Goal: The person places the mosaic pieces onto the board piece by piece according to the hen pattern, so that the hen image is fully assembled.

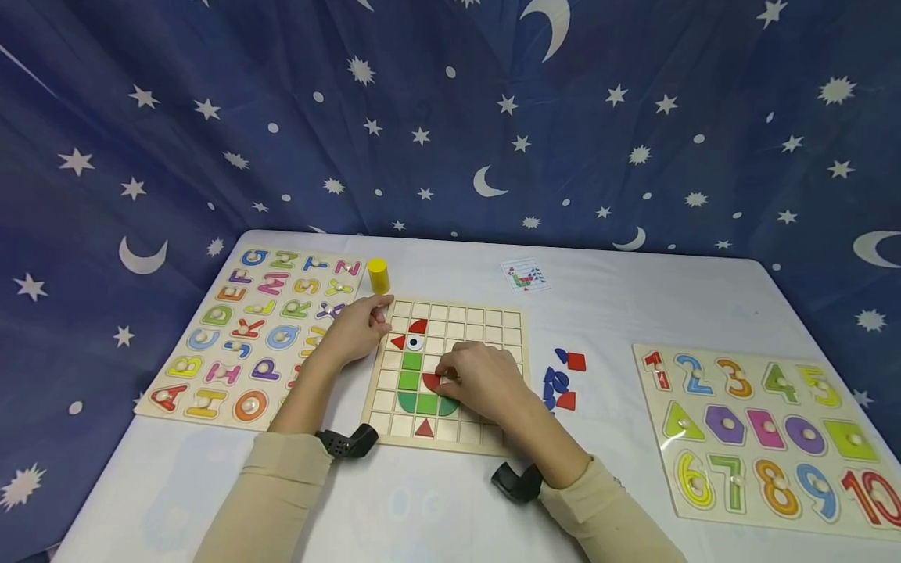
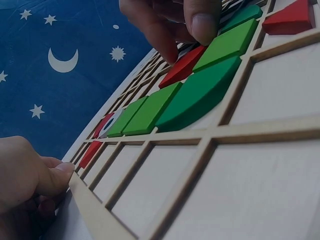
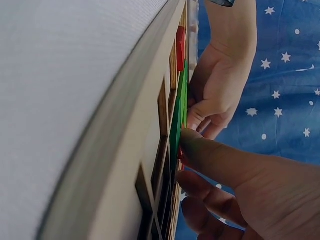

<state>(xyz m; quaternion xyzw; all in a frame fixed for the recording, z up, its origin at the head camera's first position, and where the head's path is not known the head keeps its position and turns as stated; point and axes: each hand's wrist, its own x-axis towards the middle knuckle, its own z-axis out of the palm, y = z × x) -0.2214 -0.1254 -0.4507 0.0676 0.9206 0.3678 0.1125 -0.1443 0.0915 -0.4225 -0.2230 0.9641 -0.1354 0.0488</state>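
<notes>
White tabletop (image 1: 450,508), slightly wrinkled cover. Behind it, blue backdrop cloth (image 1: 450,117) printed with white stars and moons.

Grid board (image 1: 450,375) at centre. Left hand (image 1: 355,332) rests on its far-left corner, fingers curled against the edge. Right hand (image 1: 482,383) fingers pinch a red quarter-round piece (image 1: 431,381) at mid-board, just right of the green pieces (image 1: 415,383).

Loose blue and red pieces (image 1: 561,381) just right of the board. Yellow cylinder (image 1: 378,275) at its far-left corner. Small pattern card (image 1: 525,276) further back, print too small to read.

Readable: alphabet puzzle (image 1: 246,344) at left, letters incl. A, D, E, P, Z. Number puzzle (image 1: 763,438) at right, 1–10.
</notes>
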